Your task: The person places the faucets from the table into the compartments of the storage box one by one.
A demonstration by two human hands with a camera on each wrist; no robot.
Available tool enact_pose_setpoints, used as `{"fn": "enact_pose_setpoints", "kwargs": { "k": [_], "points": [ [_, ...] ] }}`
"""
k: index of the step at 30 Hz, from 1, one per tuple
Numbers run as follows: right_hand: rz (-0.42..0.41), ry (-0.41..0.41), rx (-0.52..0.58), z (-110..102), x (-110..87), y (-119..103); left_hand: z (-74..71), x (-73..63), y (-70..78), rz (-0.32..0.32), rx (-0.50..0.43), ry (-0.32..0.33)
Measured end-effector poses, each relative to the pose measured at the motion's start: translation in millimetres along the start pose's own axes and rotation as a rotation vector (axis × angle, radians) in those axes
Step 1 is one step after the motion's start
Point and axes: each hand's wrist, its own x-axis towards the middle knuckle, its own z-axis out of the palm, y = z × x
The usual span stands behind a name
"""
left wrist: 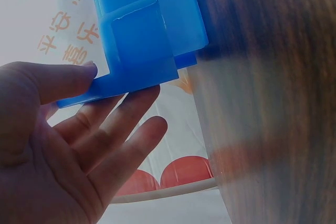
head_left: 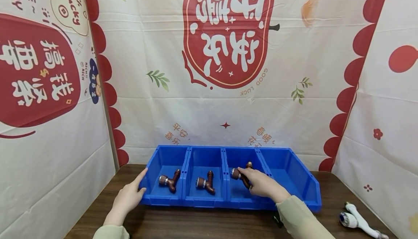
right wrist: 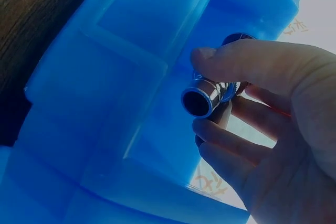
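Note:
A blue four-compartment bin stands on the table. My left hand holds its left end; in the left wrist view the thumb lies on one side of the blue edge and the fingers on the other. In the third compartment from the left, my right hand grips a brown faucet with a ribbed knob. The right wrist view shows the faucet's round metal opening between thumb and fingers. Similar brown faucets lie in the first compartment and the second compartment.
A white faucet with a dark-ended knob lies on the wooden table, right of the bin. Printed cloth hangs behind and at both sides. A small dark object shows partly beside the right sleeve.

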Motion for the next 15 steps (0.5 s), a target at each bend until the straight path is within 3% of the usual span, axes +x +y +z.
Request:
{"fn": "enact_pose_setpoints", "kwargs": {
  "k": [15],
  "points": [
    [0.008,0.004,0.009,3.4,5.4,-0.8,-0.4,0.1,0.3,-0.006,-0.001,-0.011]
  ]
}}
